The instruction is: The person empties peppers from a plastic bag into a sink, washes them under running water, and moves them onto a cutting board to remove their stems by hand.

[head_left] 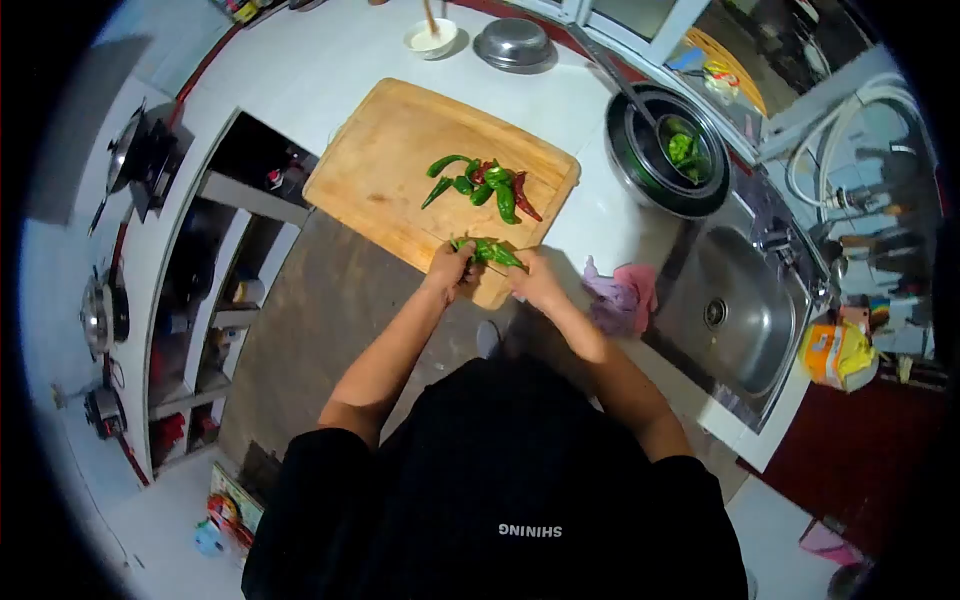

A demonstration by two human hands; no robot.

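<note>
Over the near edge of a wooden cutting board, a small bunch of green peppers stretches between my two hands. My left hand is closed around the left end of the bunch. At the right end, my right hand has its fingers pinched on the peppers. Farther up the board lies a loose pile of green chili peppers, with a few dark red chili peppers among them.
Right of the board stands a dark pot with a ladle and green pieces inside. A pink and purple cloth lies near the steel sink. A metal bowl and a white bowl sit behind.
</note>
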